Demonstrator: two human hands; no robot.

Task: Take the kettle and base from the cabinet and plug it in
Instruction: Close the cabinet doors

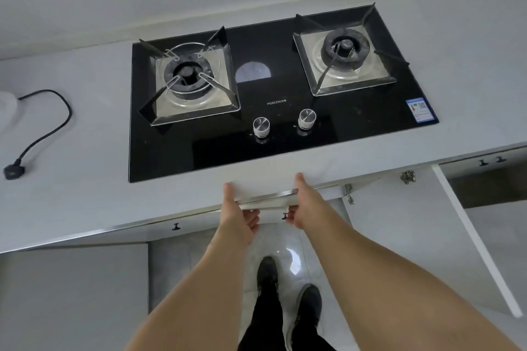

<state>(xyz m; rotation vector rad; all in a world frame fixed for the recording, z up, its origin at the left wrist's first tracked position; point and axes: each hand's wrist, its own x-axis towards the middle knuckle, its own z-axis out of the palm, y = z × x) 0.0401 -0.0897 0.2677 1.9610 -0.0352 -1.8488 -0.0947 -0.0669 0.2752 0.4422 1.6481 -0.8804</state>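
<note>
A black power cord (54,122) lies looped on the grey countertop (85,179) at the far left. Its plug (14,171) rests free on the counter near the left edge. The cord runs up to a white object (4,107) that the frame's left edge cuts off; I cannot tell whether it is the kettle or its base. My left hand (239,215) and my right hand (305,205) both grip the counter's front edge in front of the hob, thumbs on top and fingers curled underneath.
A black glass two-burner gas hob (279,134) with two knobs fills the middle of the counter. Below at the right a white cabinet door (473,239) stands swung open toward me. My feet stand on the glossy tiled floor (288,253).
</note>
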